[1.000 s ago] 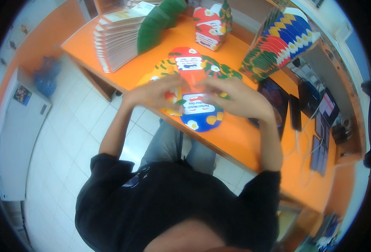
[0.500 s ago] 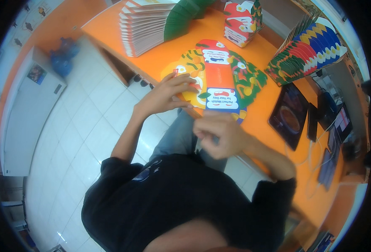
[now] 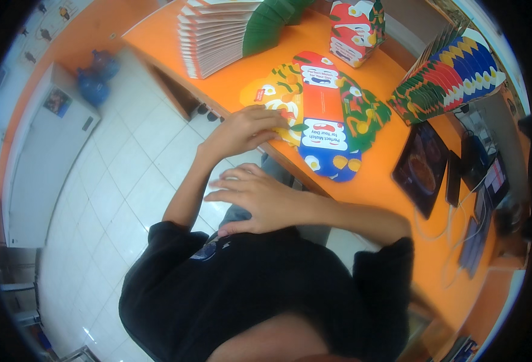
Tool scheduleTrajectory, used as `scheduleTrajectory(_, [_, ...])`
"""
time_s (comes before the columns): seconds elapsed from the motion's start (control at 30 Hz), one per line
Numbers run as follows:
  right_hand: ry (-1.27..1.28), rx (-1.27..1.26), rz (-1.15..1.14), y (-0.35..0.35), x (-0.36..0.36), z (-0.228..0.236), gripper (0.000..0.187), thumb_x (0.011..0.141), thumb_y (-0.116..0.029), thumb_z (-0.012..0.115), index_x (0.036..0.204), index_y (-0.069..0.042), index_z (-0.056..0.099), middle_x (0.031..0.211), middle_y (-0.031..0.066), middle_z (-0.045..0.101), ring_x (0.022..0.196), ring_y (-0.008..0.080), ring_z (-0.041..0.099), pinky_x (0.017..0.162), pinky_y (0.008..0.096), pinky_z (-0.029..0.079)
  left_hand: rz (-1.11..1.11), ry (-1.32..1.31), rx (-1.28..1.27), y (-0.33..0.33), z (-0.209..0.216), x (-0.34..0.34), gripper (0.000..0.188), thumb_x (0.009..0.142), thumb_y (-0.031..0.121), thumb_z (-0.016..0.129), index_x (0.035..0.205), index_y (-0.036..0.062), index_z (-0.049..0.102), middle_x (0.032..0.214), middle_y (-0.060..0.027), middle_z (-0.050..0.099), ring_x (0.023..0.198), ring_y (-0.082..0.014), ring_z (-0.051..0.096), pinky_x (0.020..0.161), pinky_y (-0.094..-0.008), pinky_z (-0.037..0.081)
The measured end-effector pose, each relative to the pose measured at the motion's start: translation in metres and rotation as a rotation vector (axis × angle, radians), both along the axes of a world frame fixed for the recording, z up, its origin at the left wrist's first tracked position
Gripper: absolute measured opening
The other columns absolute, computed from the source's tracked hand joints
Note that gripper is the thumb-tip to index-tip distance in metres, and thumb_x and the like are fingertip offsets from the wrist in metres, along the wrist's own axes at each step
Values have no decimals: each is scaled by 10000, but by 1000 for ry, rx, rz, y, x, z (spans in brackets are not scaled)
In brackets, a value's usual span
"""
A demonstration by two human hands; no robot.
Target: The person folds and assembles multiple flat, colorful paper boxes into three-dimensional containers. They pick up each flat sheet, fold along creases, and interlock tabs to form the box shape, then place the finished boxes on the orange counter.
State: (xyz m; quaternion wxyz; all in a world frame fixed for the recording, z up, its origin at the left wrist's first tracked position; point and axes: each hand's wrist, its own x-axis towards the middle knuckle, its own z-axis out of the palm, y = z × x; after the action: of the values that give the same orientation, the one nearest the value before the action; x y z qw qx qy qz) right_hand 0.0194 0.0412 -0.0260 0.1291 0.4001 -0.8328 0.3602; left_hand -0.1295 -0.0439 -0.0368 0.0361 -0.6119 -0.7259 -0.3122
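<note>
A colourful flat carton blank [image 3: 329,114] lies unfolded on the orange table [image 3: 236,84]. My left hand [image 3: 245,130] reaches out to its yellow left flap, with the fingers curled onto the flap's edge. My right hand [image 3: 254,196] hangs back over my lap, off the table. Its fingers are spread and it holds nothing.
A fanned stack of flat blanks [image 3: 217,33] stands at the far left of the table. A folded box [image 3: 356,24] is behind the carton, and another fanned stack [image 3: 453,72] is to the right. A tablet [image 3: 422,166], a phone [image 3: 453,178] and cables lie at the right. On the floor are a blue bag [image 3: 94,81] and a white cabinet [image 3: 43,157].
My right hand has left the carton and pulled back toward my lap, opening its fingers. My left hand stays at the carton's left flap.
</note>
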Motion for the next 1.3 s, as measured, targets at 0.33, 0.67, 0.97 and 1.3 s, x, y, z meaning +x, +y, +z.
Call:
scheduleTrajectory(0.33, [-470,100,-114,11,-7,22,603,877,-49,600,1384,-50,273,914,267,639,740,421,656,643,417,545,42,-39,-28,-3,2,-9,417,820,234,708,1211,123,616,1298,-55,588,1295,-264,457,1120,-459,293])
scheduleTrajectory(0.67, [-24,-163,-36,-9,-13,9,306,837,18,534,1135,5,465,941,244,627,764,391,659,627,451,512,21,133,9,-2,-5,-12,308,863,131,638,1171,125,635,1218,-24,638,1208,-251,546,1019,-427,393])
scheduleTrajectory(0.97, [-362,232,-39,-8,-25,4,281,897,-118,608,1139,19,569,1114,248,621,942,328,657,758,362,547,72,256,147,6,-6,-7,409,777,11,630,1165,142,633,1090,-73,683,960,-242,657,908,-387,462])
scheduleTrajectory(1.3, [-384,196,-72,2,-14,8,367,923,-68,535,1276,-4,459,729,233,645,619,340,662,567,376,550,54,134,177,-6,-12,-4,287,819,-15,621,1081,91,672,1143,-38,680,1144,-211,601,1039,-441,403])
